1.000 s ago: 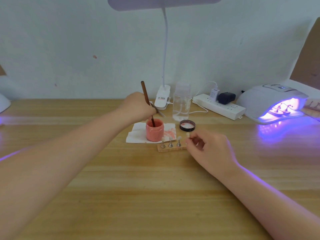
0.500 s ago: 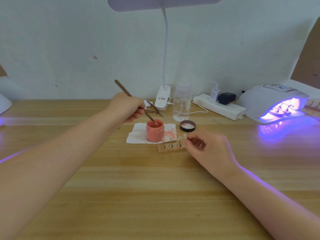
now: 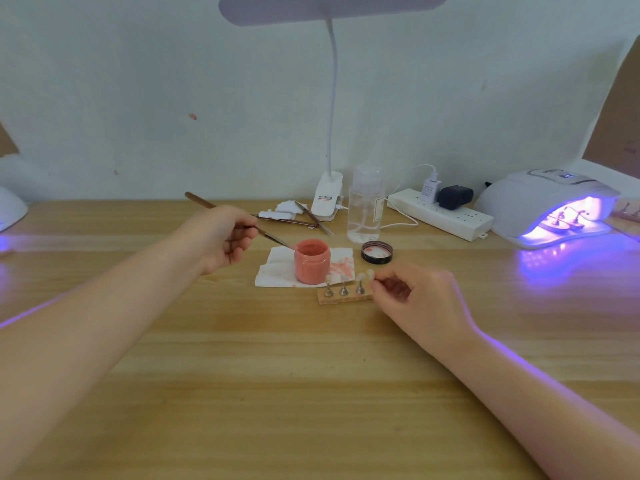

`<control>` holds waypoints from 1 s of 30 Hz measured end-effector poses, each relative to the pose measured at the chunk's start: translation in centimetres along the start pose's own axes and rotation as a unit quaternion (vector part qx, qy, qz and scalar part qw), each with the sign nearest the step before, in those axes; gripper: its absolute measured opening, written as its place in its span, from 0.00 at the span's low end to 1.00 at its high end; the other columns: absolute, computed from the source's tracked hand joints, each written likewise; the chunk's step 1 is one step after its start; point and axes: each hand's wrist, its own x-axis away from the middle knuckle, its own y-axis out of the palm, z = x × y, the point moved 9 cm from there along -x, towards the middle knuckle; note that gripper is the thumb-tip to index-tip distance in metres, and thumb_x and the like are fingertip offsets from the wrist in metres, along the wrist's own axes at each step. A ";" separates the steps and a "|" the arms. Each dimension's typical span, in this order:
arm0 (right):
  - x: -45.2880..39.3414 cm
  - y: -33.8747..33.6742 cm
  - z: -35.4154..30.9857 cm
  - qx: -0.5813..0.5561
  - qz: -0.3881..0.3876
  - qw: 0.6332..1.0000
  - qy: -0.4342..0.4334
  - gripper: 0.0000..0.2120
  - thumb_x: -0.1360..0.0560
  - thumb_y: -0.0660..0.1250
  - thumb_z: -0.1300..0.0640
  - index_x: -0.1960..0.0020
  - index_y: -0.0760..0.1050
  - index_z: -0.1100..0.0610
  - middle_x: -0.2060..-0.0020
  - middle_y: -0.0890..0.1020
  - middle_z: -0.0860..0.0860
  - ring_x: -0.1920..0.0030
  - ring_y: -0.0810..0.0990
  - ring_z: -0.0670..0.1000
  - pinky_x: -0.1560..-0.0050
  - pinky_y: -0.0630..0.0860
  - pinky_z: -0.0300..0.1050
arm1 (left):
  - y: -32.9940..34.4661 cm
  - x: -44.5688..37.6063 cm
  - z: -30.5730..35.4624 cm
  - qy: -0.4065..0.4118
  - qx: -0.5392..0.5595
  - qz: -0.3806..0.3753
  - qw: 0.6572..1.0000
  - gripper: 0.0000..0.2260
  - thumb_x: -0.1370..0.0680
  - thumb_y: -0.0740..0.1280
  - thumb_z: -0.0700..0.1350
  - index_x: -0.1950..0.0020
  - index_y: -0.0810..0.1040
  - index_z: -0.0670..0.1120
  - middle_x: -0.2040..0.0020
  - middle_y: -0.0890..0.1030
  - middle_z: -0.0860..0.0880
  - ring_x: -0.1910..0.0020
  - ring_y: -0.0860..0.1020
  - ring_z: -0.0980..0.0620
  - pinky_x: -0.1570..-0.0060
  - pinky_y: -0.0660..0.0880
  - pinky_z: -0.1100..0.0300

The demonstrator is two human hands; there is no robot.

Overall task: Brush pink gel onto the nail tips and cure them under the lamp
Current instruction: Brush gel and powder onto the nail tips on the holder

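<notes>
While the left hand (image 3: 221,237) grips the brush (image 3: 242,221) left of centre — its tip at the rim of the pink gel jar (image 3: 311,260) — the right hand (image 3: 420,299) pinches what looks like a nail tip (image 3: 370,273) at the right end of the wooden holder (image 3: 344,296). At the frame's right edge, the curing lamp (image 3: 547,206) glows violet over more tips.

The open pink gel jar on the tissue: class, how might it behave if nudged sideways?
The squat pink gel jar probably resists tipping. On the loose white tissue it may slide. Lidless, it could spill gel if it did tip.
</notes>
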 end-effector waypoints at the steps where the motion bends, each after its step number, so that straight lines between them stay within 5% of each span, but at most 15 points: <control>1: 0.0 0.0 0.1 -0.001 -0.002 1.000 0.003 0.02 0.29 0.71 0.60 0.58 0.83 0.56 0.68 0.82 0.48 0.66 0.79 0.47 0.60 0.78 0.49 | -0.2 0.0 0.0 0.002 0.000 0.004 1.000 0.06 0.24 0.65 0.40 0.61 0.75 0.44 0.78 0.75 0.52 0.82 0.71 0.58 0.80 0.66 0.70; 30: 0.1 0.0 -0.3 0.000 0.003 1.000 -0.014 0.03 0.29 0.72 0.61 0.57 0.84 0.56 0.68 0.82 0.47 0.67 0.79 0.46 0.61 0.78 0.47 | 1.6 0.8 -1.4 0.000 0.099 -0.016 0.995 0.06 0.23 0.65 0.40 0.60 0.75 0.43 0.78 0.76 0.52 0.81 0.72 0.58 0.79 0.68 0.70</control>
